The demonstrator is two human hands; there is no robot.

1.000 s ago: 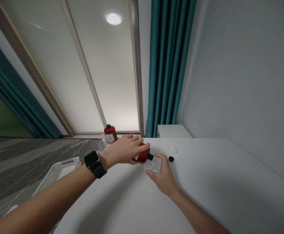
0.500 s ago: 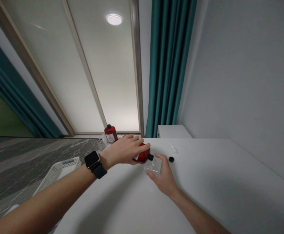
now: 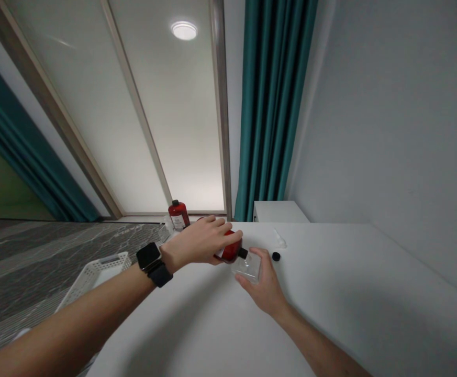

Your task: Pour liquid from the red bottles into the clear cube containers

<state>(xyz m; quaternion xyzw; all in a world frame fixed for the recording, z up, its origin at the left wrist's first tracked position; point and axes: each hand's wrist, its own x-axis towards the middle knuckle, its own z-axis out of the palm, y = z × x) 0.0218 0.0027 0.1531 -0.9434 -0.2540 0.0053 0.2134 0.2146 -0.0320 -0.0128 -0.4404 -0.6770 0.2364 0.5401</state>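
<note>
On the white counter (image 3: 330,293), the left hand (image 3: 200,243) has its fingers clamped on a tilted red bottle (image 3: 230,252). The right hand (image 3: 265,285) grips a clear container (image 3: 247,267) under the bottle's neck. Teal curtains (image 3: 271,104) hang behind.

Readable text: none | standing red bottle (image 3: 178,214) label: too small for me | tilted red bottle (image 3: 232,250) label: mostly covered

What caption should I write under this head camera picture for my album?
Left hand holds a red bottle tilted, neck at a clear container gripped by the right hand.
</note>
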